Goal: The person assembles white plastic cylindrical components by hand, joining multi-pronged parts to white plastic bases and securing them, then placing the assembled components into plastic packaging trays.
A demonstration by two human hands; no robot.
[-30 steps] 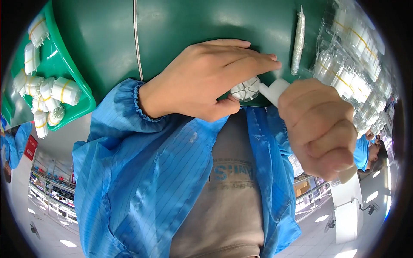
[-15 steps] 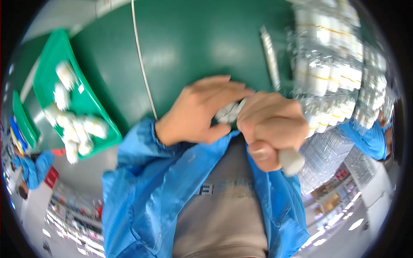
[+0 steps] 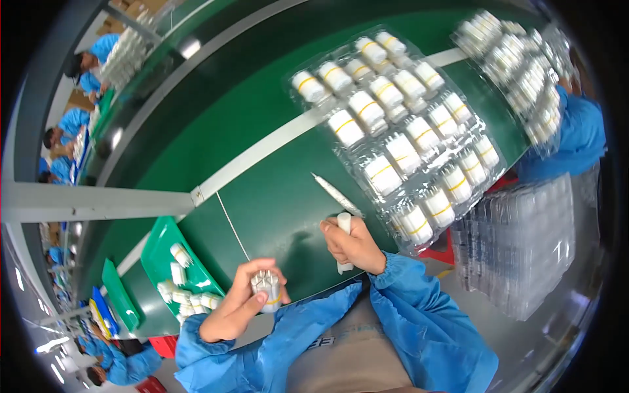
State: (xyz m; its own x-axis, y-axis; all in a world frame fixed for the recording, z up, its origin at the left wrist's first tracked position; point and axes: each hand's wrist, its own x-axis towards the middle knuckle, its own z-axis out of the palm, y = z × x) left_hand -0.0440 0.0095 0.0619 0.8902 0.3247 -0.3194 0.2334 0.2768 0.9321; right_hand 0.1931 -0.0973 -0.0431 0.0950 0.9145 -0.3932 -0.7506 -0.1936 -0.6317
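My left hand (image 3: 237, 306) grips a bundle of slim white tubes (image 3: 267, 288) with a yellow band round it, its spiky ends facing up. To its right, above the near part of the green table, my right hand (image 3: 359, 247) is closed round a plain white cylindrical stick (image 3: 344, 223), which pokes out above and below the fist. The two hands are apart. Just beyond the right hand lies a slim white pen-like stick (image 3: 335, 194) with a pointed tip.
Clear plastic trays (image 3: 393, 145) hold rows of yellow-banded white bundles at the right. A green bin (image 3: 160, 241) with loose white bundles stands left. Stacked clear trays (image 3: 517, 242) are at the lower right. A cord (image 3: 230, 221) crosses the table. Co-workers (image 3: 580, 131) sit around.
The view has swung and now takes in more of the table and room. My hands, close together before, have moved apart, the left holding the bundle and the right the stick.
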